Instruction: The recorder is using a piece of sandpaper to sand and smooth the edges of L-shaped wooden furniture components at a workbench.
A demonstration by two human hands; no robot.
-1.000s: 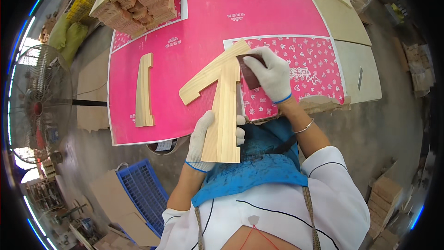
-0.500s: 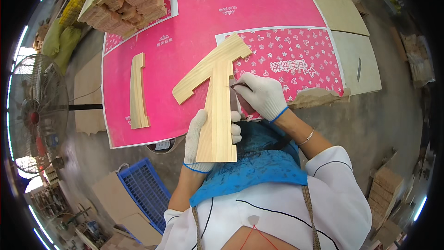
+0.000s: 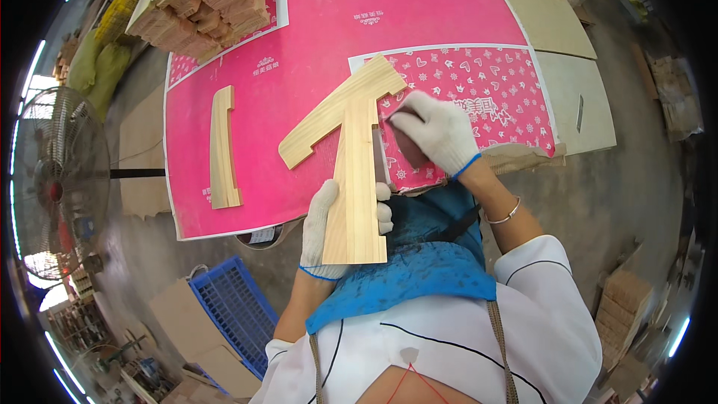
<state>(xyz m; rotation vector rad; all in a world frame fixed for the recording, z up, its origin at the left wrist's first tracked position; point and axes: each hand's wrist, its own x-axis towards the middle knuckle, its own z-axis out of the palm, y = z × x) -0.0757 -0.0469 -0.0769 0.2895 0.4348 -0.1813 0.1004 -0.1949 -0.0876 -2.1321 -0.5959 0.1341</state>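
Observation:
A pale wooden piece (image 3: 351,179), with a straight leg and a slanted arm across its top, stretches from near my apron over the pink table. My left hand (image 3: 319,228), in a white knit glove, wraps round the lower leg from beneath, its fingertips showing at the right edge. My gloved right hand (image 3: 440,133) pinches a folded brown sheet that looks like sandpaper (image 3: 410,148), just right of the wood's upper part. A narrow gap shows between this hand and the leg's edge. Farther left, a slim curved wooden piece (image 3: 224,150) lies on the table.
Pink printed sheeting covers the table (image 3: 321,22). A stack of wooden pieces (image 3: 206,4) stands at the far left. To the left is a standing fan (image 3: 56,187); a blue plastic crate (image 3: 233,310) sits below the table on the floor. Boards (image 3: 572,97) lie at the right.
My right hand has moved up and to the right along the wood, away from its edge, with the sandpaper. The wooden piece and my left hand have shifted only slightly.

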